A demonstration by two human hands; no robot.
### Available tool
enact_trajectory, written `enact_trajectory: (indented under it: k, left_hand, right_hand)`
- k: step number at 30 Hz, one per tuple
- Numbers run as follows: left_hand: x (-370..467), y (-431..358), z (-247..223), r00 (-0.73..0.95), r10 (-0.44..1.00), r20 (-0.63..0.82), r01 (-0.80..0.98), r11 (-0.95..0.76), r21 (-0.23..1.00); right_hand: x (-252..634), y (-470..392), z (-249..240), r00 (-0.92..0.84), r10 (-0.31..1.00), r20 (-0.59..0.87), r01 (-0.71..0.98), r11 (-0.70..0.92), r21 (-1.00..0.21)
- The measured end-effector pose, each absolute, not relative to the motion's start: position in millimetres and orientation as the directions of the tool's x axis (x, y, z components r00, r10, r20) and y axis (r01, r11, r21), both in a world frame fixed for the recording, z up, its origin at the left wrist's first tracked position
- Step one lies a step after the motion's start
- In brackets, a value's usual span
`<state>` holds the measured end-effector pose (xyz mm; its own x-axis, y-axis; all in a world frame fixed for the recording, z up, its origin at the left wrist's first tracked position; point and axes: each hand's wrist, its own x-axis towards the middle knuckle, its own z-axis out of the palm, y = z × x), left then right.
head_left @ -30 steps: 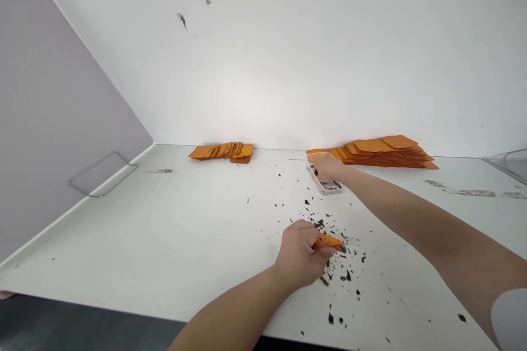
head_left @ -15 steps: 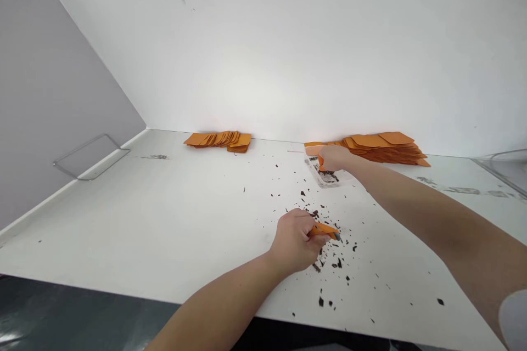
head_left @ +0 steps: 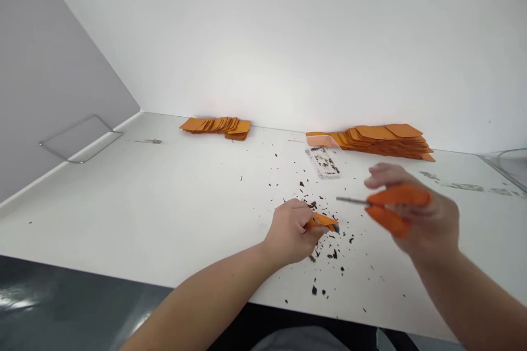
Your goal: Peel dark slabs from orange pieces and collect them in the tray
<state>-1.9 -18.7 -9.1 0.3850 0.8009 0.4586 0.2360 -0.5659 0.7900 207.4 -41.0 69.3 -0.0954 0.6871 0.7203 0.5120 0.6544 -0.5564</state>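
Note:
My left hand (head_left: 294,230) pinches a small folded orange piece (head_left: 323,220), like leather or stiff cloth, with a dark grey patch at its right end. It stays low over the white table, among scattered dark scraps (head_left: 334,254). My right hand (head_left: 428,214), slightly blurred, is raised to the right with orange-handled scissors (head_left: 399,205). The thin metal blades point left toward the orange piece but are apart from it. Behind the hands, a clear plastic box (head_left: 334,174) holds more dark scraps.
A fanned stack of orange pieces (head_left: 382,140) lies along the wall at right; a smaller stack (head_left: 216,125) is at left. Wire frames stand at the left side (head_left: 82,140) and right edge. The white table (head_left: 123,214) ends in a front edge near me.
My right hand has come away from the plastic box, moving right and toward me, with the scissors now in plain sight. My left hand keeps its hold; the view has tilted slightly down.

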Motion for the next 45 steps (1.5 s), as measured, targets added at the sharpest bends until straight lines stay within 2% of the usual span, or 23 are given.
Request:
enact_trajectory:
  k: [3, 9, 14, 17, 28, 34, 37, 45]
  left_hand:
    - [-2, -20, -8, 0.384, 0.754, 0.532, 0.199, -0.631, 0.75]
    - [-2, -24, -2, 0.389, 0.683, 0.619, 0.158, -0.711, 0.685]
    - [1, -23, -1, 0.391, 0.562, 0.729, 0.131, -0.818, 0.56]
    - [2, -22, -3, 0.379, 0.53, 0.759, 0.12, -0.841, 0.527]
    - [-1, -25, -2, 0.477, 0.688, 0.547, 0.035, -0.636, 0.77]
    - [-2, -26, 1, 0.502, 0.776, 0.381, 0.013, -0.447, 0.894]
    - [-3, -26, 2, 0.515, 0.788, 0.337, 0.011, -0.399, 0.917]
    - [-3, -26, 3, 0.503, 0.791, 0.348, -0.013, -0.395, 0.918]
  right_hand:
    - [184, -82, 56, -0.081, 0.742, 0.666, 0.422, 0.631, -0.651]
    - [165, -96, 30, 0.114, 0.828, 0.549, 0.202, 0.521, -0.829]
    - [162, -92, 16, 0.134, 0.82, 0.556, 0.073, 0.552, -0.831]
    - [160, -89, 11, 0.113, 0.808, 0.579, 0.017, 0.581, -0.814]
    - [160, -81, 3, 0.179, 0.894, 0.41, -0.229, 0.443, -0.867]
    - [161, -79, 5, 0.225, 0.896, 0.384, -0.259, 0.435, -0.863]
    - [164, -80, 4, 0.239, 0.893, 0.382, -0.248, 0.437, -0.865]
    - [173, -82, 2, 0.298, 0.873, 0.387, -0.206, 0.455, -0.866]
